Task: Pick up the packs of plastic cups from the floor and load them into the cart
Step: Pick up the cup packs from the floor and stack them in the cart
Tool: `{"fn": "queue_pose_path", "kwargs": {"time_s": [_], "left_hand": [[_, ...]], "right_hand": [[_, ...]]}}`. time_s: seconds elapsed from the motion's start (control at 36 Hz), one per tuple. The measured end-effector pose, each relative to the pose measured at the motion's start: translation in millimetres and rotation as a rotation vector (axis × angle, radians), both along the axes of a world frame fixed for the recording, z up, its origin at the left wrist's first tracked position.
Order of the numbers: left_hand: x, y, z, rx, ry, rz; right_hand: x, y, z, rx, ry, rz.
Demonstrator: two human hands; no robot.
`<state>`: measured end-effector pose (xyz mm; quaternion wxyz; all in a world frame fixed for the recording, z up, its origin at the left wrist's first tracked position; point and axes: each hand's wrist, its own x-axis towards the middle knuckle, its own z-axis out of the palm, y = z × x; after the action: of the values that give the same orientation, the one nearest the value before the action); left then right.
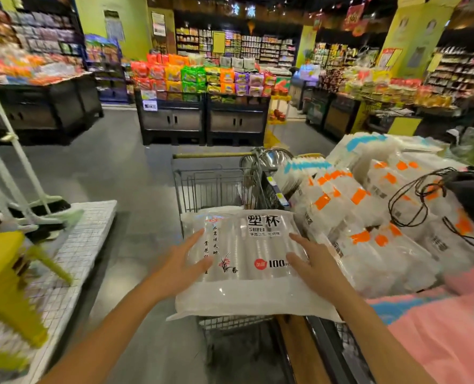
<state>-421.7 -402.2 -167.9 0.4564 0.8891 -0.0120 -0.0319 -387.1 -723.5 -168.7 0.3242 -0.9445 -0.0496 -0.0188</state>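
A clear pack of plastic cups (246, 245) with black lettering lies flat across the near end of the wire cart (210, 187). My left hand (187, 261) grips its left edge and my right hand (310, 261) grips its right edge, thumbs on top. The cart's far basket wall and yellow handle bar stand beyond the pack. To the right, several more packs of plastic cups (368, 217) with orange and blue labels are heaped beside the cart.
A metal bowl (269, 159) sits at the cart's far right corner. A black drawstring bag (468, 200) lies on the heap. A yellow stool (5, 273) and mops (22, 173) stand on a white platform trolley at left. Display stands (202, 117) line the aisle ahead.
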Motion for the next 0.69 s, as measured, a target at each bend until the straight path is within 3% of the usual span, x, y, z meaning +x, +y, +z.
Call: {"fn": "queue_pose_path", "kwargs": {"time_s": [0.69], "left_hand": [[212.7, -11.2, -218.1, 0.008, 0.332, 0.175]], "right_hand": [[251.8, 30.5, -209.1, 0.114, 0.421, 0.010]]}}
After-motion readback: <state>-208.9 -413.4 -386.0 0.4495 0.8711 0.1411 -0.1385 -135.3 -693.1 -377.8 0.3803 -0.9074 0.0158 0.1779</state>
